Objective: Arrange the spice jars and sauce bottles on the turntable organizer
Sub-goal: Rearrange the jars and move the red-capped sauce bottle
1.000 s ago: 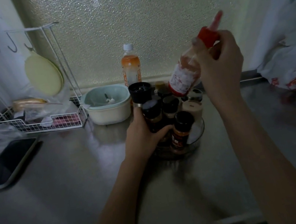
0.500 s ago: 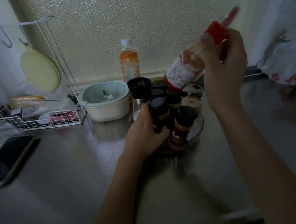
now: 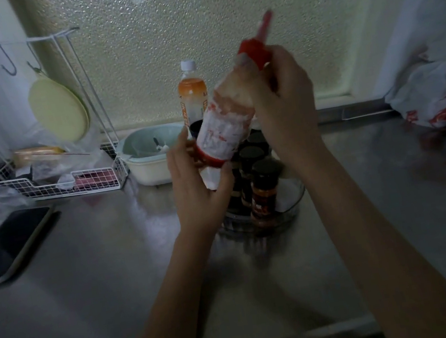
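Observation:
A squeeze sauce bottle point(image 3: 224, 127) with a red nozzle cap and a white-and-red label is held tilted above the clear round turntable point(image 3: 294, 201). My right hand point(image 3: 280, 95) grips its neck just below the cap. My left hand point(image 3: 198, 184) holds its lower end from the left. Several dark-capped spice jars point(image 3: 263, 188) stand packed on the turntable, partly hidden behind the bottle and my left hand.
An orange drink bottle point(image 3: 192, 94) stands by the frosted window. A pale green bowl point(image 3: 149, 157) sits left of the turntable, beside a white wire rack point(image 3: 51, 181). A phone point(image 3: 6, 244) lies far left. A plastic bag point(image 3: 437, 94) lies at the right.
My left hand let go of a spice jar on the turntable and rose to take the sauce bottle's base. The right hand brought the bottle lower and nearer, more upright.

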The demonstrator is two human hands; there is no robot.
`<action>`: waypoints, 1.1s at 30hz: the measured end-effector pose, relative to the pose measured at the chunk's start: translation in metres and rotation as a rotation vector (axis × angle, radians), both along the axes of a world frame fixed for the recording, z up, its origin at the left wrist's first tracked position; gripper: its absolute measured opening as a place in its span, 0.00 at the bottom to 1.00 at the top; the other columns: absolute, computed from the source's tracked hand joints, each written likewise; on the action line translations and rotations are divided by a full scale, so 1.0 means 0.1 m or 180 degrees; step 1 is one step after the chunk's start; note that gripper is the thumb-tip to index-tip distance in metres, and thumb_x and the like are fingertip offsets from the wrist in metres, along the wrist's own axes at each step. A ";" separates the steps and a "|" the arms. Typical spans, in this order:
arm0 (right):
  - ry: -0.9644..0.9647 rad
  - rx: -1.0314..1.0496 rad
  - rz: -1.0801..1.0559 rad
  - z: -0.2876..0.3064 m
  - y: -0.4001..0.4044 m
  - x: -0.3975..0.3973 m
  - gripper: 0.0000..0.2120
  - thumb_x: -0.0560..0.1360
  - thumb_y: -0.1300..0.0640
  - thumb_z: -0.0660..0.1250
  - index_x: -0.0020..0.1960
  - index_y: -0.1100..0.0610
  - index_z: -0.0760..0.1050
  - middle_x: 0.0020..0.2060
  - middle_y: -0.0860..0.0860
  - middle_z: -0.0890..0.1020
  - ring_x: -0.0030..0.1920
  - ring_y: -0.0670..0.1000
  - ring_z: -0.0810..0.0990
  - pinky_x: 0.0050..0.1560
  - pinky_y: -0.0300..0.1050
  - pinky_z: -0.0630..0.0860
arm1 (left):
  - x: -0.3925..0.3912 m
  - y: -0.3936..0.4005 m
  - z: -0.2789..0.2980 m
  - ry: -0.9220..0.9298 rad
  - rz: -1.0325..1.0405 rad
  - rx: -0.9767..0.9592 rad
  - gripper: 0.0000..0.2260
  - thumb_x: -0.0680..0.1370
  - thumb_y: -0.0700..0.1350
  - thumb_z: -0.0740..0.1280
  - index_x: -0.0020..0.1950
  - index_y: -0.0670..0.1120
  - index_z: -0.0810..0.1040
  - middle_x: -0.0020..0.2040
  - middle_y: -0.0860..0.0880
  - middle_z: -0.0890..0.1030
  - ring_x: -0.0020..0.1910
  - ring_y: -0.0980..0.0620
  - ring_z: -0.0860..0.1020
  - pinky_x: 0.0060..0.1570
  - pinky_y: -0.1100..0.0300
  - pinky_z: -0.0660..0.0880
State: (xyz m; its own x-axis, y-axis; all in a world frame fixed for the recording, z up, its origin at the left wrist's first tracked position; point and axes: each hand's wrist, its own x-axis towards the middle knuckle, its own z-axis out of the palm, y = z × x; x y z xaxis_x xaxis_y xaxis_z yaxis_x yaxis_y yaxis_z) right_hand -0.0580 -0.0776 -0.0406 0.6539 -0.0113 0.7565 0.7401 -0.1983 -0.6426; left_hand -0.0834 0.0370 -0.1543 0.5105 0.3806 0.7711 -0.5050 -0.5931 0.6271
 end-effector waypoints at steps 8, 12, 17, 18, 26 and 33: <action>0.0819 -0.1967 0.0204 -0.05 -0.13 -0.05 0.24 0.74 0.40 0.65 0.64 0.52 0.70 0.43 0.49 0.76 0.43 0.45 0.76 0.44 0.40 0.73 | 0.03 0.05 0.01 0.0406 0.0215 -0.0734 0.18 0.70 0.48 0.74 0.55 0.49 0.71 0.47 0.55 0.78 0.46 0.63 0.78 0.45 0.66 0.75; 0.1186 -0.2995 -0.0250 -0.32 -0.46 -0.16 0.20 0.66 0.41 0.73 0.51 0.48 0.72 0.49 0.50 0.75 0.50 0.53 0.76 0.48 0.48 0.74 | 0.05 0.08 0.00 0.0419 0.0282 -0.0985 0.18 0.70 0.47 0.74 0.52 0.51 0.68 0.44 0.60 0.77 0.44 0.68 0.76 0.41 0.74 0.73; 0.0844 -0.3123 -0.0128 -0.46 -0.36 -0.24 0.19 0.67 0.54 0.73 0.52 0.52 0.67 0.47 0.52 0.75 0.47 0.55 0.75 0.45 0.50 0.75 | 0.07 0.02 -0.06 0.0463 0.0123 -0.1061 0.18 0.69 0.44 0.75 0.52 0.49 0.69 0.45 0.59 0.77 0.44 0.66 0.77 0.43 0.73 0.74; 0.0797 -0.3129 -0.0047 -0.44 -0.34 -0.25 0.18 0.66 0.55 0.72 0.50 0.52 0.67 0.46 0.52 0.75 0.46 0.55 0.76 0.44 0.51 0.75 | 0.07 0.02 -0.07 0.0422 0.0142 -0.1133 0.18 0.69 0.44 0.74 0.52 0.49 0.69 0.45 0.58 0.77 0.44 0.64 0.78 0.43 0.69 0.75; 0.0331 -0.2656 -0.0183 -0.45 -0.03 -0.03 0.20 0.68 0.52 0.73 0.57 0.47 0.69 0.52 0.51 0.80 0.55 0.55 0.74 0.49 0.50 0.71 | 0.01 0.04 -0.08 -0.0121 0.0145 -0.1503 0.18 0.71 0.38 0.72 0.55 0.47 0.67 0.49 0.50 0.78 0.49 0.53 0.80 0.47 0.62 0.77; 0.0069 -0.2797 -0.0423 -0.63 0.07 0.20 0.22 0.70 0.54 0.71 0.64 0.48 0.73 0.62 0.49 0.74 0.62 0.55 0.69 0.61 0.52 0.68 | 0.02 0.03 -0.10 -0.0011 0.0161 -0.1206 0.17 0.69 0.39 0.71 0.53 0.45 0.68 0.45 0.54 0.77 0.45 0.57 0.78 0.45 0.63 0.75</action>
